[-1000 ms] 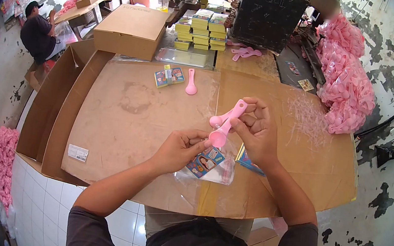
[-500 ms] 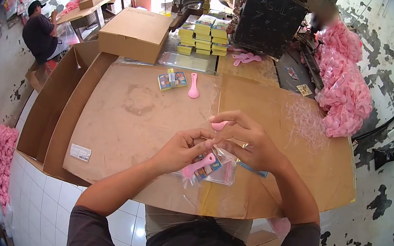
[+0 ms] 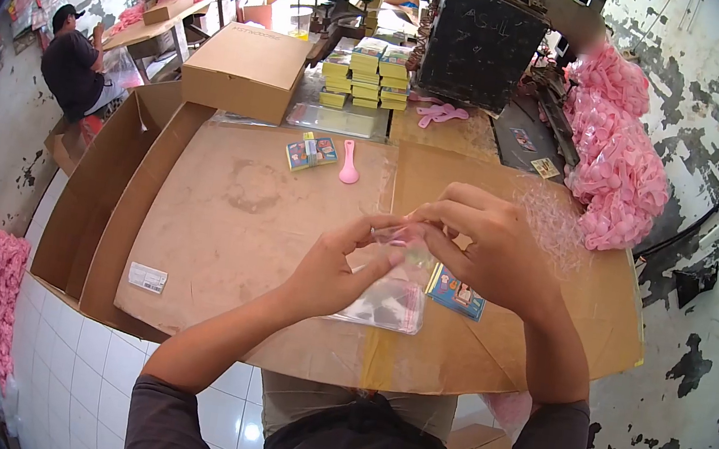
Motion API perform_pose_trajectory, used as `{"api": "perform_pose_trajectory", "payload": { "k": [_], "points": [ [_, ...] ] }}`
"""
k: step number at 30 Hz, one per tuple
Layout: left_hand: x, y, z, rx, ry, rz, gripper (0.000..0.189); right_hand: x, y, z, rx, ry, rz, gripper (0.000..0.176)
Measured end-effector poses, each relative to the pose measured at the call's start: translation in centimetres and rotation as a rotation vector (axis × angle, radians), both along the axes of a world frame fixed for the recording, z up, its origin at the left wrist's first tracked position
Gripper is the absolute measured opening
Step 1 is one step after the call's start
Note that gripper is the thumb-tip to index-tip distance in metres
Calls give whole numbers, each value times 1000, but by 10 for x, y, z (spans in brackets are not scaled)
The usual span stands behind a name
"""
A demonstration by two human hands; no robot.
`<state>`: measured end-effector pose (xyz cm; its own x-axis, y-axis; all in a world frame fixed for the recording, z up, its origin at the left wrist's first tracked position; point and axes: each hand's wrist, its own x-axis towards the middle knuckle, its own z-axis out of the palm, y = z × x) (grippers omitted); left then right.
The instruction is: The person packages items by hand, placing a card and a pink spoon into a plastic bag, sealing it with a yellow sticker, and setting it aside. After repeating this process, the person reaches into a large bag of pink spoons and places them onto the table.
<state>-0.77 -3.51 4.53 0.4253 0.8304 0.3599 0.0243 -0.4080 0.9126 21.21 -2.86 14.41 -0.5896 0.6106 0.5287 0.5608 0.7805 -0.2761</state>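
My left hand and my right hand meet over the cardboard-covered table, both closed on a small clear plastic bag with something pink in it. The bag's contents are mostly hidden by fingers and glare. Below them a stack of clear plastic bags lies flat. Partly under my right hand is a blue printed card stack. Farther back, a banded bundle of cards lies beside a pink spoon.
A closed cardboard box and card stacks stand at the back. Bagged pink spoons are heaped at the right, near plastic strips. An open carton borders the left edge. A person sits far left.
Both hands have come together around the bag and lifted it slightly away from me. The pink spoon and card seen hanging below my left hand no longer show there.
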Motion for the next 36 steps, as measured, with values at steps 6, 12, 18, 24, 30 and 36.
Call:
{"api": "perform_pose_trajectory", "payload": {
  "k": [6,12,18,24,30,36],
  "points": [
    [6,6,1,-178,-198,-48,28,2,2,-13,-45,142,17,12],
    [11,3,-1,-168,-134,21,25,-1,3,-26,176,222,-81,19],
    [13,-4,8,75,70,126,29,-8,-3,-31,471,-26,-41,20],
    [15,-2,-2,326,306,177,34,-9,3,-45,573,-226,-94,18],
    [15,1,8,143,227,105,30,25,27,-38,355,154,-176,8],
    [4,18,-4,-184,-75,28,29,189,54,-45,-882,640,238,13]
  ]
}}
